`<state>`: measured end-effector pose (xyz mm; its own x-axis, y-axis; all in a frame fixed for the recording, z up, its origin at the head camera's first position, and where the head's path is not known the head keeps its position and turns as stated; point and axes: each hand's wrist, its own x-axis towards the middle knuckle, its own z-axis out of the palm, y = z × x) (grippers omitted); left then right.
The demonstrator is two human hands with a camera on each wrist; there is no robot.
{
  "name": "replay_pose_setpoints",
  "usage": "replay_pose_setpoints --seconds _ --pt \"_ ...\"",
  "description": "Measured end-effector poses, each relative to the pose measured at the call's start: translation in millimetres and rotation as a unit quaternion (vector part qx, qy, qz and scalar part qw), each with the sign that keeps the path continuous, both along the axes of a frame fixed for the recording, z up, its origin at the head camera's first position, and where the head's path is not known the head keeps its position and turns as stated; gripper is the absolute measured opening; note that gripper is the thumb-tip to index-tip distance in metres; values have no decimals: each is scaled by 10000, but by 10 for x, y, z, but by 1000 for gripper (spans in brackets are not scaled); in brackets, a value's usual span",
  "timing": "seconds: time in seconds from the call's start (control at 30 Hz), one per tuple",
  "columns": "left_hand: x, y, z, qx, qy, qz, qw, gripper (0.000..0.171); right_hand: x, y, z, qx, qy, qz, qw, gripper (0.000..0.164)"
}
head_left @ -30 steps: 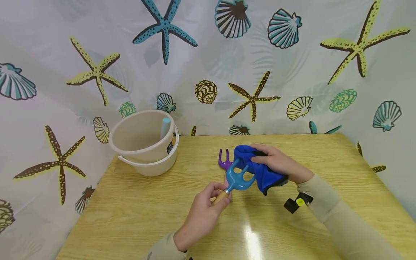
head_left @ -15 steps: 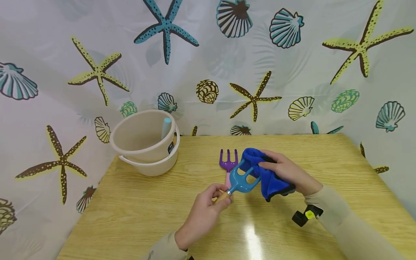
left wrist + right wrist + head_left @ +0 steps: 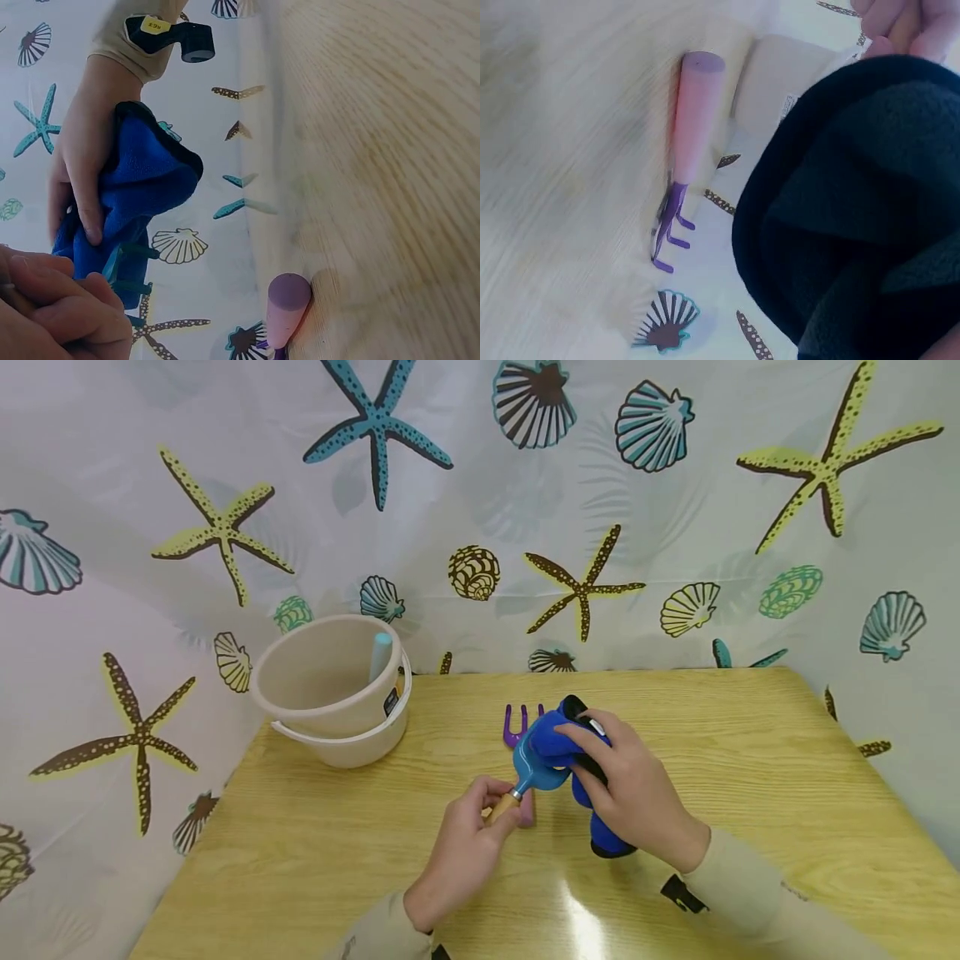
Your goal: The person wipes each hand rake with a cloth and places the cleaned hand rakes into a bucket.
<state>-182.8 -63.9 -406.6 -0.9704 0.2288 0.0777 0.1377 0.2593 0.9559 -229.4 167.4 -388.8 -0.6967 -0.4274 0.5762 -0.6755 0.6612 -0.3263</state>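
In the head view my left hand (image 3: 467,852) holds a small blue hand fork (image 3: 532,774) by its wooden handle (image 3: 501,807), with the head pointing away. My right hand (image 3: 648,793) grips a blue cloth (image 3: 551,739) with black edging, bunched over the fork's tines and hiding most of them. A loose part of the cloth hangs below the right hand. Green-blue tines (image 3: 131,270) show beside the cloth in the left wrist view. On the table beneath lies a second fork, with purple tines and a pink handle (image 3: 696,120).
A beige bucket (image 3: 330,727) with a white carrying handle stands at the back left of the wooden table (image 3: 300,860). Inside it a light blue cylindrical end (image 3: 381,652) sticks up. A curtain (image 3: 420,552) printed with shells and starfish hangs behind the table.
My right hand has turned over and brought the cloth left, from the tips of the tines onto the fork's head. The left hand keeps its hold on the handle, nearly still.
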Motion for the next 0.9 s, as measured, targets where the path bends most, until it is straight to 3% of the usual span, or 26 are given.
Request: replay_pose_setpoints --seconds 0.07,0.13,0.17,0.23,0.3,0.37,0.4,0.47,0.53,0.7,0.8,0.9 --pt "5 -13 0 60 -1 6 10000 18 -19 -8 9 -161 -151 80 9997 50" --pt "20 -24 4 171 37 -33 9998 18 -66 18 25 -692 -794 158 9943 48" --pt "29 -30 9 227 74 -66 9997 18 -97 39 35 -1018 -1272 187 9865 47" --pt "46 -38 20 354 137 -134 9992 18 -161 88 52 -1693 -2382 169 9562 47" --pt "61 -47 35 490 158 -217 9984 19 -220 138 68 -2190 -3399 77 9146 50" --pt "71 -59 49 645 100 -319 9974 19 -271 179 79 -2408 -4149 -23 8774 54" --pt "74 -68 54 678 63 -353 9971 19 -296 195 80 -2451 -4393 -49 8642 56" --pt "75 -79 66 728 -14 -431 9964 18 -337 239 73 -2391 -4637 -77 8531 58" --pt "73 -93 79 730 -33 -506 9960 19 -381 286 67 -2237 -4651 -107 8565 59" --pt "60 -120 128 575 29 -572 9967 20 -485 428 182 -2051 -4247 -7 8818 60" --pt "52 -119 143 593 19 -686 9959 19 -524 449 328 -1913 -3922 268 8994 59" --pt "49 -105 131 634 26 -855 9943 17 -543 383 427 -1606 -3817 721 9074 54"
